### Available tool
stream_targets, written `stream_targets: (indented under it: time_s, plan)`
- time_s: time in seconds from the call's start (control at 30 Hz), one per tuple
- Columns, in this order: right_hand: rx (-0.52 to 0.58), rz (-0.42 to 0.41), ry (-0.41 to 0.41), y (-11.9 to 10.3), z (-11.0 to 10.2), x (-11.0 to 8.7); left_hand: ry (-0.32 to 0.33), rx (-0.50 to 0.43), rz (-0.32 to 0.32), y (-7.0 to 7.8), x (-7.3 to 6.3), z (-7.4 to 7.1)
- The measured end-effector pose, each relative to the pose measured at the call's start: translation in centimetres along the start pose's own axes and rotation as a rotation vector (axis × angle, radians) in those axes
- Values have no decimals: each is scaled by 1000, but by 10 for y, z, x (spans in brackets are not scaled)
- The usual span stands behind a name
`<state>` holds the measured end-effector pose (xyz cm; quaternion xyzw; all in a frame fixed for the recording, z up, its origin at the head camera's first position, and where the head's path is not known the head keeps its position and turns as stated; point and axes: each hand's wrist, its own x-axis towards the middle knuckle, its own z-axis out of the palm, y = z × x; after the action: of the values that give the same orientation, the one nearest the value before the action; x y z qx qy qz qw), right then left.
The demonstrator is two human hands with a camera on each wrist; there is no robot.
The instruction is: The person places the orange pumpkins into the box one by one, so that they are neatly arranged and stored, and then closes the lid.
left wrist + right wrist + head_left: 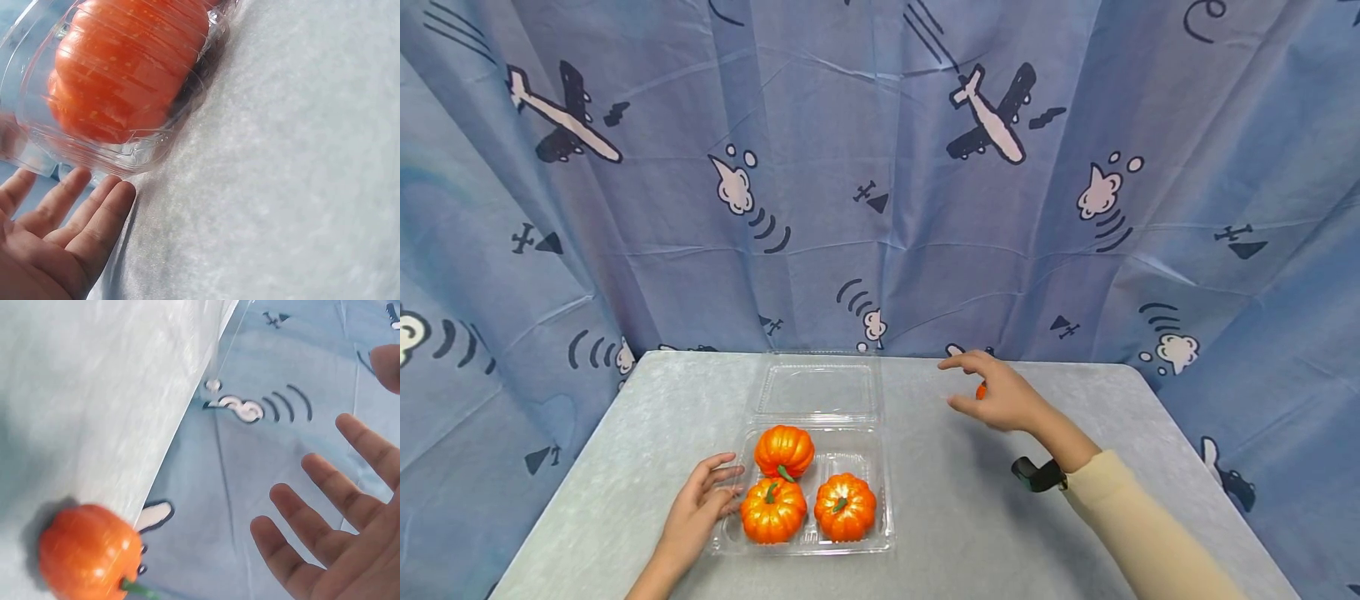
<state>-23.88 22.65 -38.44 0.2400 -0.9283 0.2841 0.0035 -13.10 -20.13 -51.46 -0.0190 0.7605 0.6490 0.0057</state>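
A clear plastic clamshell box (886, 500) lies with its lid (820, 392) folded back on the table. Inside its tray sit an orange pumpkin (784, 451) at the back left, another pumpkin (773, 510) at the front left and a third pumpkin (846, 507) at the front right. My left hand (695, 508) has its fingertips at the box's left wall, fingers extended. Toward the back right, my right hand (996, 392) hovers with fingers spread and nothing in them. Near it, a small orange pumpkin (90, 553) with a green stem rests on the table, mostly hidden by the hand in the head view.
The pale grey table (947, 533) ends at a blue curtain (880, 208) printed with airplanes, which hangs right behind its back edge. A dark band (1039, 475) is worn on the right wrist, below a cream sleeve (1142, 517).
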Motion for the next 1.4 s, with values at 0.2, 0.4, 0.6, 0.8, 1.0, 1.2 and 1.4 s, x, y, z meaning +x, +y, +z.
stream_targets:
  time_s: [0.2,0.4,0.6,0.8,1.0,1.2,1.4]
  plan:
    - [-30,24,24,19,-9,-5,2,8,-12,0,1,0]
    - [-58,78,40,37,-17,-12,-4,3,-7,1,2,0]
    - [-77,137,66,56,-22,-19,-5,-2,-9,4,1,-1]
    - [-73,185,79,74,-21,-25,-8,-12,5,3,1,-2]
    - [-36,214,91,91,-16,-28,-11,-21,15,1,1,-2]
    - [-12,275,96,106,-9,-29,-8,-22,2,0,0,-1]
    - [17,329,99,118,1,-31,-7,-17,1,0,-1,-1]
